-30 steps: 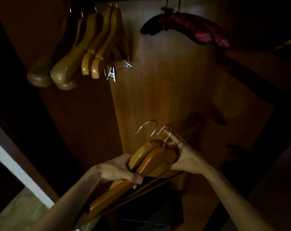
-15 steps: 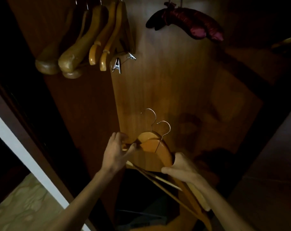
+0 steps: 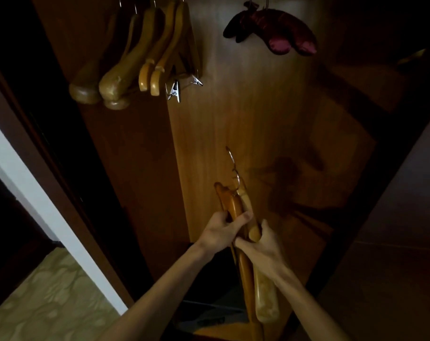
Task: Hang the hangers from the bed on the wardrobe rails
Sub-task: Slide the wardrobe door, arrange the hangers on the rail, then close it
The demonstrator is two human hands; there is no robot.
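Observation:
I hold two wooden hangers (image 3: pixel 236 207) edge-on inside the dim wardrobe, their metal hooks (image 3: pixel 231 156) pointing up. My left hand (image 3: pixel 223 230) grips them near the top, thumb across the wood. My right hand (image 3: pixel 260 249) grips them just below, and the hangers' lower arms (image 3: pixel 265 296) trail down past my right wrist. High at the left, several wooden hangers (image 3: pixel 145 57) hang in a tight group, one with metal clips (image 3: pixel 174 91). The rail itself is out of view above the frame.
A dark red padded hanger (image 3: pixel 277 30) hangs at the top right. The wardrobe's wooden back panel (image 3: pixel 233 119) fills the middle. A dark door frame and a white wall strip (image 3: pixel 44 207) run down the left, above a patterned green floor (image 3: pixel 44 303).
The two hangers have turned from lying flat and fanned to upright and edge-on. My hands have come together on them, left above right, and have shifted to the right.

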